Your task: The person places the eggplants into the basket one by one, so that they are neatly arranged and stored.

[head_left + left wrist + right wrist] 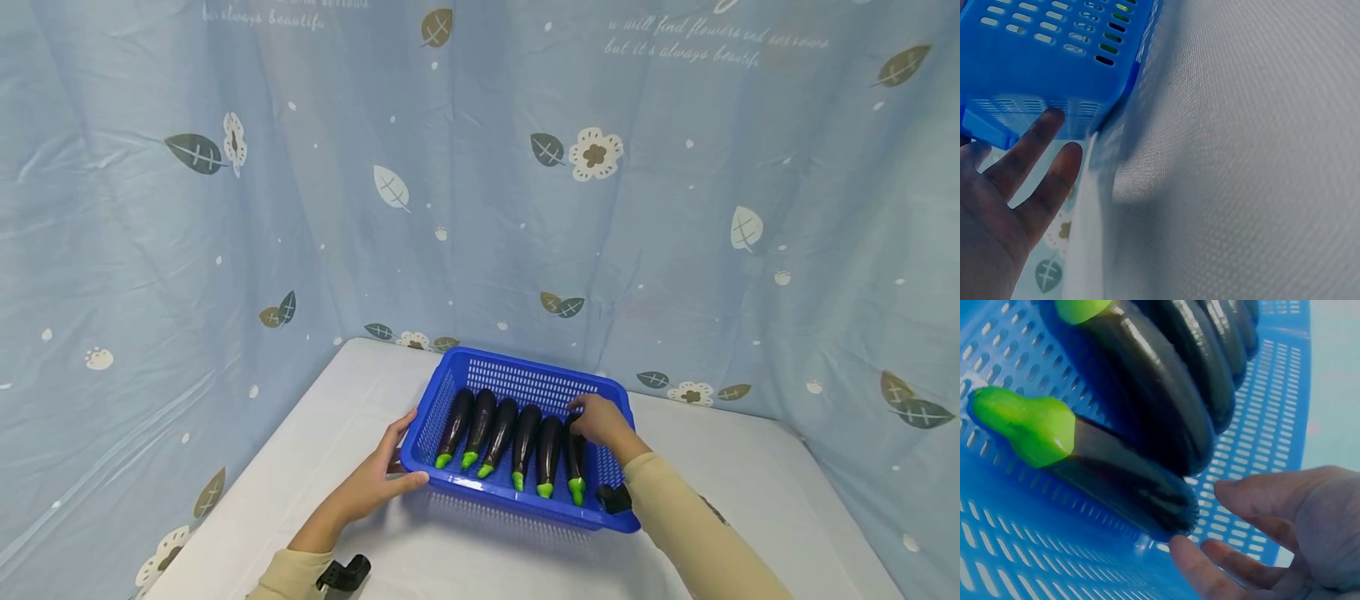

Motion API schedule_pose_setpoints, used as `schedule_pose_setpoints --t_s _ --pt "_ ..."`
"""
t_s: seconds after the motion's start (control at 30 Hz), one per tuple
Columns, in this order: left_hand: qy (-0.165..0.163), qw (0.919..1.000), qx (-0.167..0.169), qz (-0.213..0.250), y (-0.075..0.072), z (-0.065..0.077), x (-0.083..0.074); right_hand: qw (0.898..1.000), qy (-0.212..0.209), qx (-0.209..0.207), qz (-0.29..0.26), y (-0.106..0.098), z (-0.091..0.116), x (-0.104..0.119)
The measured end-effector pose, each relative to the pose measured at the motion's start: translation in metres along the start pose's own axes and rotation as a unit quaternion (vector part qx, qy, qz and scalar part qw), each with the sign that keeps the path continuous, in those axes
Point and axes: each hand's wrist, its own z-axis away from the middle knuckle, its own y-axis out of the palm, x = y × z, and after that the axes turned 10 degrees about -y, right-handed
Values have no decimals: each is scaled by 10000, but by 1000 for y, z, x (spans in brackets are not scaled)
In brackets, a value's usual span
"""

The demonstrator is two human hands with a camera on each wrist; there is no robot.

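A blue plastic basket (517, 492) stands on the white table, with several dark purple eggplants (501, 433) side by side in it, green caps toward the near side. My left hand (371, 483) rests at the basket's near left corner, thumb by the rim, fingers spread along the outside of the left wall. In the left wrist view its fingers (1054, 178) look straight. My right hand (603, 423) reaches inside at the right end, by the rightmost eggplant (575, 467). In the right wrist view, a fingertip meets that eggplant's rounded end while the thumb stays apart from it.
A blue curtain (480, 208) with leaf and flower prints hangs behind and left of the white table (735, 475). The basket's perforated walls rise around the eggplants. Black straps with small devices (345, 575) sit on the wrists.
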Motion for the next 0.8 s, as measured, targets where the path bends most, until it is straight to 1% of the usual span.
schedule_pose_setpoints --t_s 0.17,0.23,0.3,0.4,0.47,0.57,0.67,0.8 --pt "45 10000 16 12 -1 -3 3 9995 -161 -147 -224 -8 5 1" --pt "54 10000 2 -12 -2 -4 4 9987 -323 -217 -324 -10 8 0" --pt "79 9999 -23 -60 -3 -5 4 9975 -407 -274 -509 -14 11 -1" --pt "24 9999 -71 -82 -5 -6 2 9935 -452 -352 -980 -20 16 -3" --pt "-25 9999 -109 -116 -7 -6 1 9891 -349 -376 -1377 -23 20 -6" --pt "-129 9997 -145 -176 -10 -6 0 9824 -292 -377 -1805 -29 26 -15" --pt "-55 9994 -165 -289 -15 -6 -2 9781 -172 -430 -2030 -36 32 -24" --pt "189 9985 -272 -436 -25 -9 -3 9769 56 -590 -2051 -44 41 -37"
